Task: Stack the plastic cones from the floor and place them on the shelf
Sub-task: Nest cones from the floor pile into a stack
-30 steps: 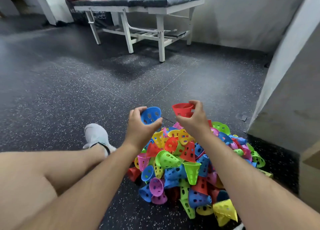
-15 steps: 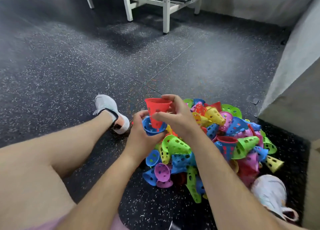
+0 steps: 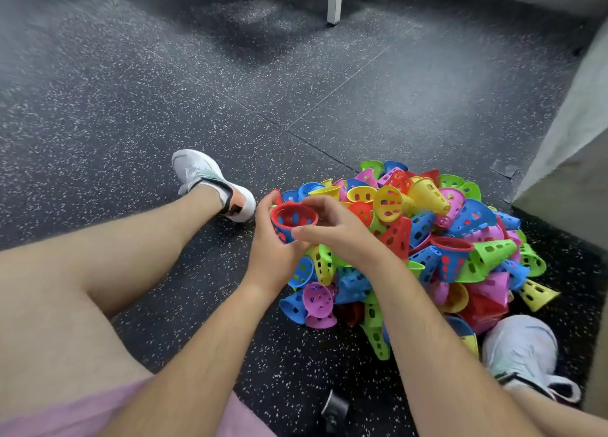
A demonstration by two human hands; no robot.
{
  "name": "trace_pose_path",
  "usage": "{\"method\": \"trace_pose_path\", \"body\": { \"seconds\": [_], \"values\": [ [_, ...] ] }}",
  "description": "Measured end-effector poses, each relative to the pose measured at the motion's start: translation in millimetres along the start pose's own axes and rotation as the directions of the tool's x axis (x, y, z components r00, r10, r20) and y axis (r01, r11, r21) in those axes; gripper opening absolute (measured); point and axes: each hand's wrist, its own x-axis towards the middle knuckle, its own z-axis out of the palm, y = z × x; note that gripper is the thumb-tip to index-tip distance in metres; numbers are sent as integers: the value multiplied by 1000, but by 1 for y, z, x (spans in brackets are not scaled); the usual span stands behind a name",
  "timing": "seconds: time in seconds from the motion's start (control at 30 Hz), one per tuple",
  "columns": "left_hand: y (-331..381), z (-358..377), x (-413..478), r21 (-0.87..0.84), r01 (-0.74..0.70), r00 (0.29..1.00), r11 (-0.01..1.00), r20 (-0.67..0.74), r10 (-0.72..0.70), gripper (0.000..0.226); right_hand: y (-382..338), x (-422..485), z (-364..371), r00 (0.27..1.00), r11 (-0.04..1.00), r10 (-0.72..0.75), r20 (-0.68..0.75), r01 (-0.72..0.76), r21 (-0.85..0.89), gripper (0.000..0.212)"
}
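The left hand (image 3: 273, 252) is wrapped round a blue cone (image 3: 282, 234), fingers curled behind it and palm under its narrow end. A red cone (image 3: 292, 214) sits nested inside the blue one, with only its rim and perforated inner wall showing. The pair's long axis runs nearly upright, tilted a little toward the camera, wide mouth up.

The right hand (image 3: 339, 236) hovers at three o'clock from that mouth with its fingers loosely bent. The thumb tip lies at the near edge of the red rim, and I cannot tell whether it pinches the rim or merely brushes it.

The coming move probably turns on the pile of cones (image 3: 460, 219), which spreads on the speckled rubber floor (image 3: 131, 107) from two to four o'clock of the hands. The right hand is the nearer one and partly overlaps the pile's left edge. A yellow cone (image 3: 390, 203) lies at two o'clock from the right hand, mouth toward the camera, and looks an easy next pick. It would need turning tip-down to drop into the red one.

No shelf can be made out. No brand, label or legible writing shows on the cones or on the white sneakers (image 3: 210, 183).
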Motion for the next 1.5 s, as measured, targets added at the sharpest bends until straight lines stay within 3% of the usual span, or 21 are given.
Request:
{"method": "trace_pose_path", "body": {
  "seconds": [0.13, 0.23, 0.3, 0.5, 0.63, 0.7, 0.93, 1.0, 1.17, 1.33, 1.5],
  "values": [
    [-18, -15, 2, 72, 107, 992, 992, -72, -102, 72, 16, 10, 27, 998, 989, 67, -6, -67, -130, 61],
    [-39, -35, 5, 148, 229, 954, 962, -231, -191, 69, 31, 19, 50, 985, 954, 14, -170, -64, -294, 40],
    [-61, -52, 8, 186, 335, 913, 924, -308, -269, 75, 40, 23, 62, 979, 889, -37, -202, -60, -455, 31],
    [-117, -93, 0, 247, 502, 844, 829, -348, -407, 80, 87, 36, 96, 1000, 591, 1, 22, 17, -807, 31],
    [-137, -98, -2, 294, 524, 844, 799, -307, -440, 81, 112, 47, 114, 975, 272, 63, 213, 189, -943, 36],
    [-141, -97, 0, 321, 506, 858, 801, -285, -428, 79, 121, 52, 120, 963, 137, 119, 242, 226, -965, 40],
    [-143, -89, 1, 377, 459, 888, 805, -181, -422, 79, 130, 60, 129, 974, -1, 138, 179, 181, -983, 40],
    [-142, -89, -1, 359, 448, 894, 819, -173, -414, 77, 129, 61, 128, 980, 31, 74, 183, 181, -983, 40],
    [-136, -93, -7, 318, 428, 903, 846, -169, -394, 78, 126, 50, 119, 981, 291, -162, 110, 154, -944, 49],
    [-123, -95, -8, 267, 387, 921, 883, -156, -357, 71, 115, 40, 105, 942, 307, -326, 80, 185, -934, 53],
    [-118, -90, -10, 205, 378, 925, 903, -136, -356, 70, 88, 32, 95, 912, 624, -398, -98, 191, -758, 83]
  ]
}}
